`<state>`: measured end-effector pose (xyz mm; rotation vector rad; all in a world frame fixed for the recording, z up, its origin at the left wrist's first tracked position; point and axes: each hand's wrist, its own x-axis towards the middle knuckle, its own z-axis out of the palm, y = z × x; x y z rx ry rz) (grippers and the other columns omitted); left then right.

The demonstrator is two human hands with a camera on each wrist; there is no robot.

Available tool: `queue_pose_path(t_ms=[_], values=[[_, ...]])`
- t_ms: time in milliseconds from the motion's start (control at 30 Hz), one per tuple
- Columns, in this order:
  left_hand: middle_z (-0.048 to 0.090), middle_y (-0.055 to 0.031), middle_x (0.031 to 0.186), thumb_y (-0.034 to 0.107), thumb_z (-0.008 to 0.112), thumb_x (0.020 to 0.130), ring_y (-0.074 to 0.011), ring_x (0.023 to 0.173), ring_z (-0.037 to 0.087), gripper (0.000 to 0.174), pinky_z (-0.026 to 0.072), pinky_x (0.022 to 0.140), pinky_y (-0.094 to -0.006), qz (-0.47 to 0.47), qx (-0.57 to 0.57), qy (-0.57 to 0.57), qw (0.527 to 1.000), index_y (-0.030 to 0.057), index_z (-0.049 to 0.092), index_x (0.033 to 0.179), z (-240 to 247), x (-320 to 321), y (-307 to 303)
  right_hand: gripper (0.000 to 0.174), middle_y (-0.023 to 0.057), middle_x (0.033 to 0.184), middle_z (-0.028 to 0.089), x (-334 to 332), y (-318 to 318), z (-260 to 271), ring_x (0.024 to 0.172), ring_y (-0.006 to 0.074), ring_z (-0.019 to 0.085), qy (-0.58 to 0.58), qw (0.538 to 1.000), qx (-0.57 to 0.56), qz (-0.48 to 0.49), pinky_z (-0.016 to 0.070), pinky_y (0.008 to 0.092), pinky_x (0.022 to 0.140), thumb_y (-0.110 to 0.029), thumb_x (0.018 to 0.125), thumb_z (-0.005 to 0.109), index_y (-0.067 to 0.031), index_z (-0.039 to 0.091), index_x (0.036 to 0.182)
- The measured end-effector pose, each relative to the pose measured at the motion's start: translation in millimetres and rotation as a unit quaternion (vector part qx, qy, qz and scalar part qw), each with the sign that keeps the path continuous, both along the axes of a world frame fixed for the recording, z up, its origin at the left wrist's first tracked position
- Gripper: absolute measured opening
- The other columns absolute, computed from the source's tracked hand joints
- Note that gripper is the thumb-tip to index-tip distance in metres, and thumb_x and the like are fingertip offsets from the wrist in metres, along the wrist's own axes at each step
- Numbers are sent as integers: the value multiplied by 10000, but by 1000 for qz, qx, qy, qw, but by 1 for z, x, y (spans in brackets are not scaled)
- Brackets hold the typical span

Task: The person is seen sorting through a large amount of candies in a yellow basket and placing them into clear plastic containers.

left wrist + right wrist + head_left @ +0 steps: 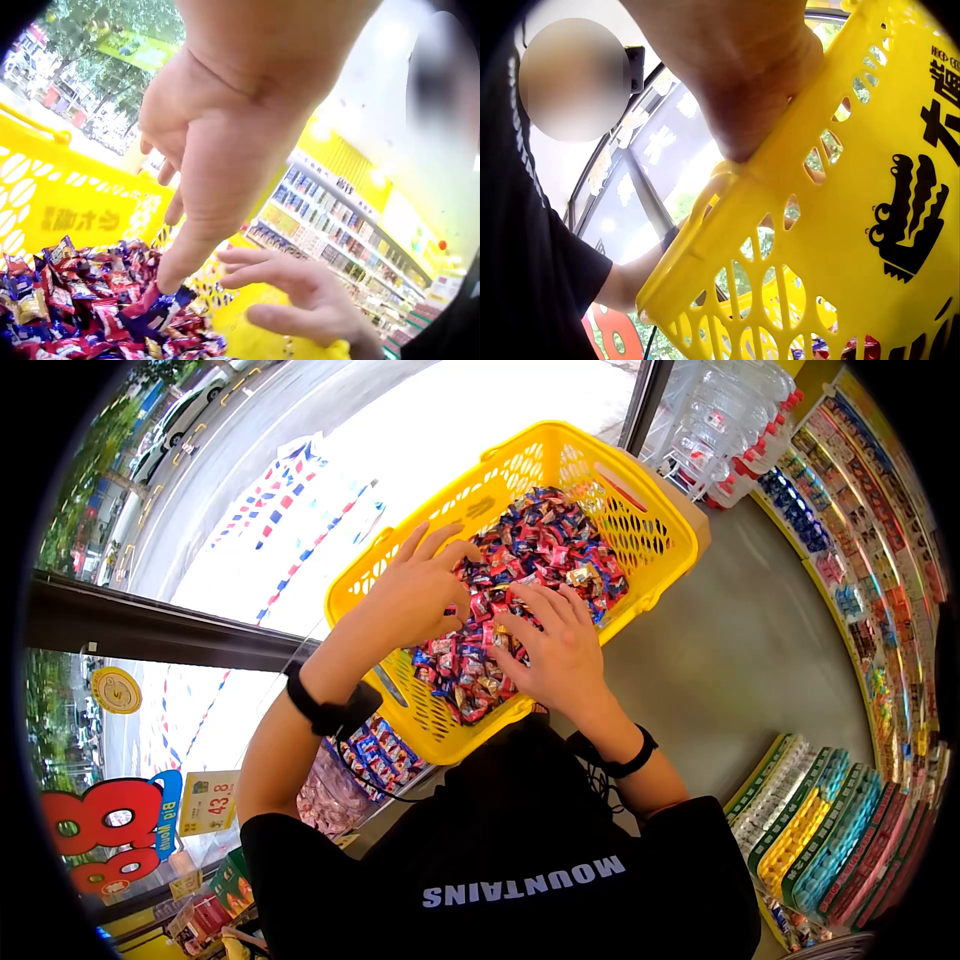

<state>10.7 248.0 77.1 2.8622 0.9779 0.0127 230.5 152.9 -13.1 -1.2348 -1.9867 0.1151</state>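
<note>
A yellow plastic basket [640, 603] holds a heap of small wrapped candies [545, 545] in red, blue, pink and gold wrappers. Over the left part of the heap is my left hand [408, 598], its fingers spread and loosely bent. In the left wrist view its thumb [184, 259] reaches down to a candy in a dark wrapper. My right hand [562, 655] hovers at the near right side of the heap, fingers extended and apart, holding nothing. The right wrist view has the basket's outer wall [832, 240], printed with a black crocodile, hiding the right fingers.
Bagged candy [385, 758] sits below the basket's near left corner. Bundled water bottles [725, 425] stand at the far right. Stocked shelves [850, 510] curve along the right, and colourful stacked packs [825, 825] lie at lower right. A window frame [150, 622] crosses the left.
</note>
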Motion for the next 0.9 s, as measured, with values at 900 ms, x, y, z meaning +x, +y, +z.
queue_pose_path(t_ms=[900], values=[[568, -116, 1539, 363, 883, 828, -442, 1546, 373, 313, 175, 1315, -693, 129, -65, -223, 964, 189, 813, 1079, -25, -229, -205, 197, 132, 1416, 677, -185, -119, 10, 1373, 361, 616, 9, 969, 110, 220, 480, 603, 1148, -146, 886, 739, -58, 747, 1062]])
